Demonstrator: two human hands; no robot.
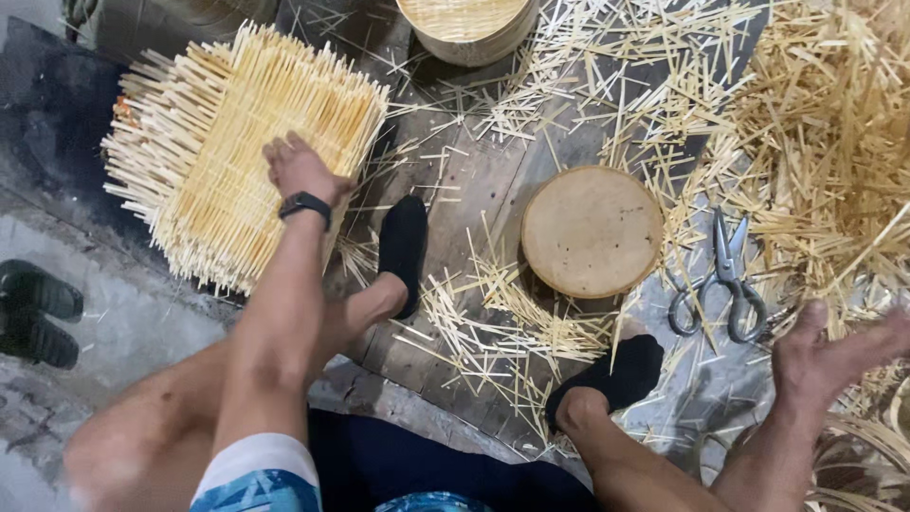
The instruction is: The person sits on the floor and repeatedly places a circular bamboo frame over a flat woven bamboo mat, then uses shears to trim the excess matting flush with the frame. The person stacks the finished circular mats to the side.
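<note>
a: head view first. where's the left hand [299,169]?
b: upper left of centre, lying on the woven mat [237,152]. fingers are bent over the mat's near edge; i cannot tell whether they pinch it or just press. a black watch [305,206] sits on that wrist.
a: and the mat?
b: upper left of the frame, tilted, loose stick ends poking out all round.
a: right hand [829,356]?
b: lower right, spread wide, holding nothing, beside the loose sticks [834,123] heaped at the right edge.
a: anything between?
b: a round wooden block [591,230] at centre, scissors [722,284] just right of it on the floor, black-socked feet [403,248] below.
</note>
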